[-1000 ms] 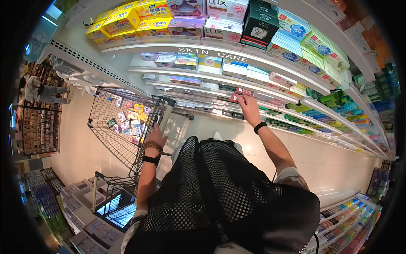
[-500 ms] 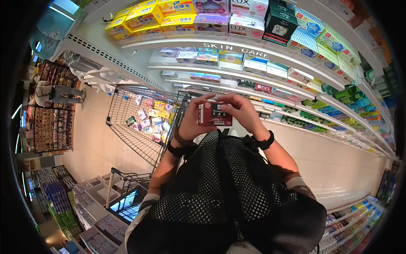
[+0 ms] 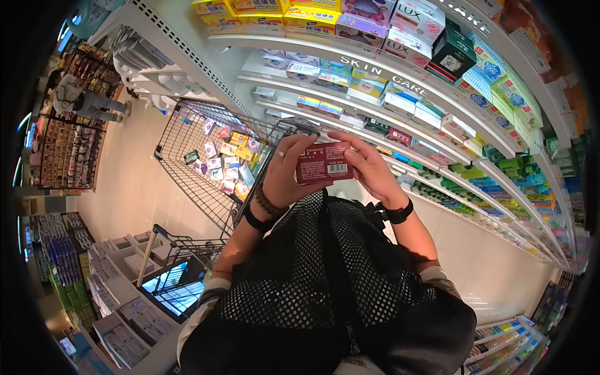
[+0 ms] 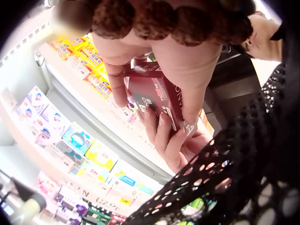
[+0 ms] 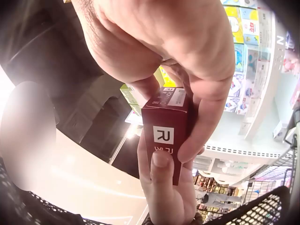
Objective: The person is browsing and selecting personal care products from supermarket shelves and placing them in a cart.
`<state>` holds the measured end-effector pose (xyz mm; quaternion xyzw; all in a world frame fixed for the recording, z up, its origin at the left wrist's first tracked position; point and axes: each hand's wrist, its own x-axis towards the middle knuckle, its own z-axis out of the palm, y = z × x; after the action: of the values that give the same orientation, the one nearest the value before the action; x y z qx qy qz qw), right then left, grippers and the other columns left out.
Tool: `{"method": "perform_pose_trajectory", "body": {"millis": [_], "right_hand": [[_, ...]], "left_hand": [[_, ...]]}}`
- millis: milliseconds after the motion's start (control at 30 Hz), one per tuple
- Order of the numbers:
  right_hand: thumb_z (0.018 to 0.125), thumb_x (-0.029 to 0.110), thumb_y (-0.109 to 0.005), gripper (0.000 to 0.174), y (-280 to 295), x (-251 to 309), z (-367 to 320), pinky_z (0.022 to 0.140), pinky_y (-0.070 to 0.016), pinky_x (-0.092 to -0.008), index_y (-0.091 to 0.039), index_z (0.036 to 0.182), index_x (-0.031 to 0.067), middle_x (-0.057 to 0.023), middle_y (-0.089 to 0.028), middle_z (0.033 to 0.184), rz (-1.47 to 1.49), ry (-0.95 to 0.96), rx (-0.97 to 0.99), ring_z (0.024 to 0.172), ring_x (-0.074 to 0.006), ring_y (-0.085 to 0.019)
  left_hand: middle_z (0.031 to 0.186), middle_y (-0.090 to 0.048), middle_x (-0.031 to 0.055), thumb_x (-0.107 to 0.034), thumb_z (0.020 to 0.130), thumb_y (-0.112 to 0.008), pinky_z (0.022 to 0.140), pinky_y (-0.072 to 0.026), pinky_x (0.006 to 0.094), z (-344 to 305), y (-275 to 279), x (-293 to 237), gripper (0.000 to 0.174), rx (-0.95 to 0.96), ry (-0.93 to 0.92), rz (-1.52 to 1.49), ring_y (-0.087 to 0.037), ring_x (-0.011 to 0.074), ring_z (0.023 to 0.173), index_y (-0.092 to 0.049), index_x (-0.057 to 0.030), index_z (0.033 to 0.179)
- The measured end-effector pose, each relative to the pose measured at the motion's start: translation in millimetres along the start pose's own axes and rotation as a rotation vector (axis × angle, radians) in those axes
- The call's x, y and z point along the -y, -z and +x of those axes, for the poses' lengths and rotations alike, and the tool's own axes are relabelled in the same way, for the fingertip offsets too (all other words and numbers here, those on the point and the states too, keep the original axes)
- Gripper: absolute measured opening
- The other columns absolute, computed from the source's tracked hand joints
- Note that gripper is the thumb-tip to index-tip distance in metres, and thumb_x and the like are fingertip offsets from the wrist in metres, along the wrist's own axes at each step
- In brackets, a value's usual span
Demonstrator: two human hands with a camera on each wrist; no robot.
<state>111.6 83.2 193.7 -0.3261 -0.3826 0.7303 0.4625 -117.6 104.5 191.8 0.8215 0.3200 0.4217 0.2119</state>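
Observation:
In front of the chest, both hands hold a dark red ROMANO soap box [image 3: 322,172]. Its printed back, with a white barcode label, faces up toward the head camera. My left hand [image 3: 282,175] grips the left end, a beaded bracelet and black band at its wrist. At the other end, my right hand [image 3: 375,174] pinches the box between thumb and fingers. The right wrist view shows one end of the carton [image 5: 161,136], marked with a white R square, and the left thumb lying over it. Fingers of both hands wrap the box [image 4: 159,96] in the left wrist view.
A wire shopping cart [image 3: 187,134] holding several small boxes stands to the left. Shelves lettered SKIN CARE [image 3: 281,44] carry soap boxes ahead and right. A black mesh bag [image 3: 281,269] covers my front. Another person [image 3: 81,100] stands at far left.
The right hand reached to the shelf for the box, then brought it to the chest, where the left hand joined from the cart. Since then the box has been turned to its barcode side.

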Motion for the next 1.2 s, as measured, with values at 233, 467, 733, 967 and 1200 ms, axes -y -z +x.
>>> {"method": "perform_pose_trajectory", "body": {"millis": [233, 467, 733, 967, 1200], "right_hand": [[0.108, 0.025, -0.051, 0.043, -29.5, -33.4, 29.0, 0.089, -0.0516, -0.0266, -0.052, 0.141, -0.0028, -0.0089, -0.069, 0.119, 0.121, -0.174, -0.033, 0.102, -0.0126, -0.066], [0.095, 0.03, -0.068, 0.048, -43.9, -111.4, 102.5, 0.109, -0.0418, -0.0496, -0.059, 0.134, 0.0044, -0.0123, -0.067, 0.122, -1.371, 0.048, 0.151, 0.115, -0.0296, -0.063], [0.087, 0.034, -0.071, 0.027, -47.2, -193.9, 128.7, 0.118, -0.0211, -0.0659, -0.069, 0.085, 0.0079, -0.0072, -0.06, 0.086, -1.712, 0.085, 0.351, 0.097, -0.0277, -0.057], [0.081, 0.027, -0.077, 0.018, -52.8, -196.6, 144.2, 0.12, -0.0225, -0.0638, -0.069, 0.084, 0.0108, -0.0047, -0.058, 0.085, -1.585, 0.009, 0.24, 0.097, -0.0245, -0.058], [0.082, 0.024, -0.076, 0.018, -53.5, -198.7, 154.4, 0.121, -0.0219, -0.0628, -0.072, 0.092, 0.0093, -0.0054, -0.063, 0.095, -1.546, -0.046, 0.236, 0.107, -0.0253, -0.059]], "left_hand": [[0.111, -0.065, 0.0105, -0.015, 0.062, -0.091, 0.088, -0.0529, 0.0407, -42.0, 33.6, 35.4, 0.059, -0.059, -0.036, 0.171, -0.064, 0.0315, 0.102, -0.068, -0.0086, 0.115], [0.086, -0.072, 0.0103, -0.031, 0.081, -0.085, 0.065, -0.054, 0.0318, -138.5, 70.2, 196.3, 0.038, -0.446, 1.037, -0.081, -0.07, 0.0213, 0.073, -0.068, -0.0015, 0.098], [0.079, -0.071, 0.0026, -0.043, 0.093, -0.071, 0.051, -0.0516, 0.0347, -349.7, 51.1, 502.2, 0.032, -0.552, 1.856, -1.185, -0.063, 0.0204, 0.06, -0.07, -0.0117, 0.089], [0.073, -0.066, 0.004, -0.057, 0.097, -0.056, 0.052, -0.0522, 0.0337, -322.5, 94.9, 649.2, 0.046, -0.749, 1.466, -1.263, -0.064, 0.021, 0.063, -0.065, -0.0121, 0.093], [0.111, -0.068, 0.0164, -0.037, 0.102, -0.048, 0.071, -0.0583, 0.0386, -289.8, 105.6, 671.2, 0.047, -0.8, 1.777, -0.971, -0.064, 0.0264, 0.082, -0.046, -0.0038, 0.135]]}}
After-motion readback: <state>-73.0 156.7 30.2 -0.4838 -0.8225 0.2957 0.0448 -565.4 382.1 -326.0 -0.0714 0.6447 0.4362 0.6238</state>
